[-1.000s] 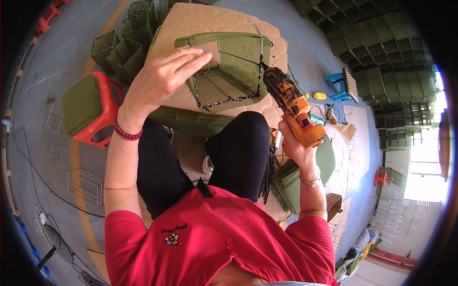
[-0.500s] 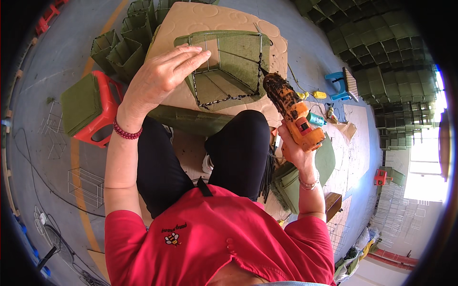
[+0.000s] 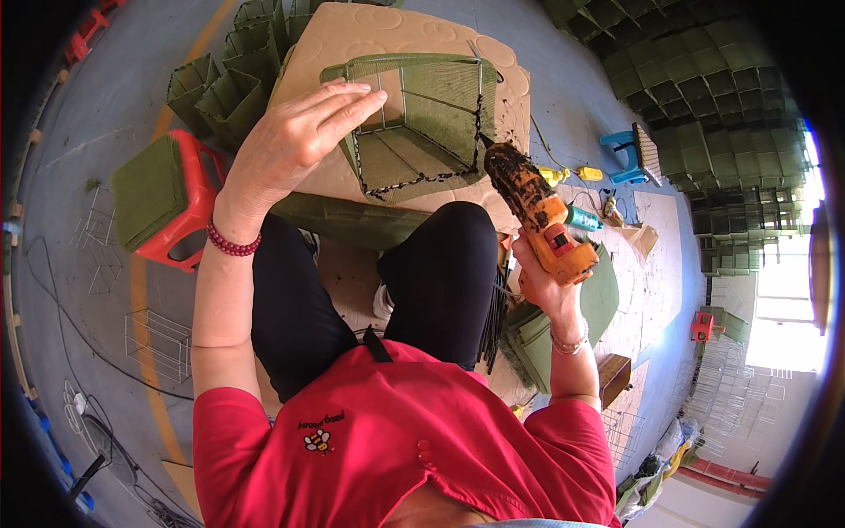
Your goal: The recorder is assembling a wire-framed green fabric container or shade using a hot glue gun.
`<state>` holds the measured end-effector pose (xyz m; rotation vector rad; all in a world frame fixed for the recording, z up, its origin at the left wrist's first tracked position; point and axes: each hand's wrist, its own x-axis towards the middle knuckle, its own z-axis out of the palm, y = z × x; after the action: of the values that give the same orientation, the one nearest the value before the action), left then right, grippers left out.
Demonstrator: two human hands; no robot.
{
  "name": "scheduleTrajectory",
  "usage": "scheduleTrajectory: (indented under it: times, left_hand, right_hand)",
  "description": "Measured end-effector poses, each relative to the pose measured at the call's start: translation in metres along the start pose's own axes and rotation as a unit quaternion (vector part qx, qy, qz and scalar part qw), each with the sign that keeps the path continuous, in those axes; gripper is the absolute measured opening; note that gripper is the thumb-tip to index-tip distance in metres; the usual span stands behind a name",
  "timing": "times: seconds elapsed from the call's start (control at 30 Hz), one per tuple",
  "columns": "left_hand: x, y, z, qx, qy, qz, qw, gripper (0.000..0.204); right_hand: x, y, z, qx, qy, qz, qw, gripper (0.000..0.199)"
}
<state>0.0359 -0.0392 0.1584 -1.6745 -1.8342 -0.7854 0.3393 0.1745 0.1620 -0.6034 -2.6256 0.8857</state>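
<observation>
A green mesh box on a wire frame (image 3: 440, 88) rests on cardboard before me, its open side facing me. Black blobs run along its lower rim and up part of its right rim. My left hand (image 3: 304, 141) is over the left rim with fingers stretched out; its thumb is hidden, so I cannot tell whether it touches the wire. An orange glue gun (image 3: 550, 211), its barrel crusted black, is in my closed right hand (image 3: 547, 286). The nozzle points up-left, its tip at or very near the right rim.
Tan cardboard (image 3: 400, 25) covers the work surface. Green mesh boxes (image 3: 231, 106) stand at its far left, beside a red stool (image 3: 189, 202) bearing green mesh pieces. More green boxes (image 3: 704, 114) are stacked high at far right. Bare wire frames (image 3: 158, 343) and cables lie on the floor at left.
The glue gun has shifted slightly, its nozzle moving a little up and to the left along the right rim. My left hand and the mesh box have barely moved.
</observation>
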Motion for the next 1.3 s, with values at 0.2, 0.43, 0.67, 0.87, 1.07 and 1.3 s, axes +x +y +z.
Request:
scheduleTrajectory:
  times: [0.2,0.43,0.67,0.87,1.07,1.3]
  left_hand:
    - [0.0,0.0,0.0,-0.007,-0.002,-0.003,1.0,0.049]
    - [-0.001,0.0,0.0,-0.004,-0.004,-0.008,1.0,0.049]
    - [0.001,0.0,0.0,-0.004,-0.004,-0.01,1.0,0.049]
    - [0.002,0.001,-0.002,-0.005,-0.005,-0.004,1.0,0.049]
    - [0.001,-0.001,0.0,-0.003,-0.001,0.002,1.0,0.05]
    - [-0.002,-0.003,0.003,0.011,-0.001,0.005,1.0,0.049]
  right_hand:
    - [-0.001,0.001,0.002,-0.01,0.008,-0.011,1.0,0.029]
    - [-0.006,0.0,-0.001,0.078,0.007,0.067,0.995,0.029]
    - [-0.012,0.013,0.002,0.011,0.015,-0.005,1.0,0.028]
    - [-0.012,0.01,0.001,0.005,-0.002,-0.016,1.0,0.028]
    - [-0.007,-0.003,0.0,0.097,0.01,0.065,0.993,0.028]
    - [-0.01,0.003,0.002,0.02,0.004,0.007,1.0,0.027]
